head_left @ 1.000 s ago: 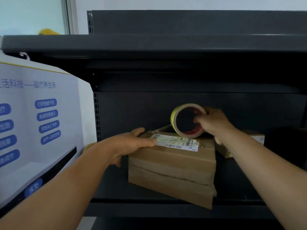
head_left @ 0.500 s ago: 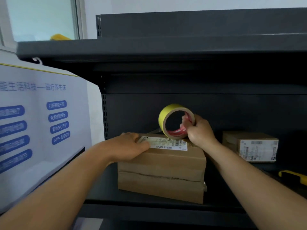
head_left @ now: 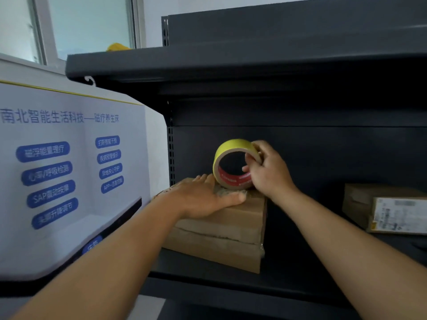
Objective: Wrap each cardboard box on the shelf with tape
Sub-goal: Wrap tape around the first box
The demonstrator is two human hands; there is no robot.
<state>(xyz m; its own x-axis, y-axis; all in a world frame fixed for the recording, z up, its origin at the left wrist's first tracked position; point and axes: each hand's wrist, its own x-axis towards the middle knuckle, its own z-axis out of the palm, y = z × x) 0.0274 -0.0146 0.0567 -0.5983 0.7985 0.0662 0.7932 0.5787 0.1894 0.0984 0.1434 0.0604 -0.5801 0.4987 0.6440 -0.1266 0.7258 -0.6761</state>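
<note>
A brown cardboard box [head_left: 221, 236] sits at the left end of the dark metal shelf [head_left: 288, 282]. My left hand [head_left: 203, 197] lies flat on the box's top, fingers straight, covering its label. My right hand [head_left: 268, 169] grips a yellow tape roll [head_left: 228, 155] with a red inner core, held upright just above the box's top near the back edge, thumb through the roll's hole. A second cardboard box [head_left: 383, 209] with a white label stands on the same shelf at the right.
A white display board [head_left: 69, 172] with blue labels stands close on the left of the shelf. The upper shelf [head_left: 231, 63] overhangs the hands. A window and a yellow object [head_left: 117, 46] lie behind at top left.
My left hand slid further onto the box top and now covers the label. The tape roll with my right hand came down closer to the box. The view shifted left.
</note>
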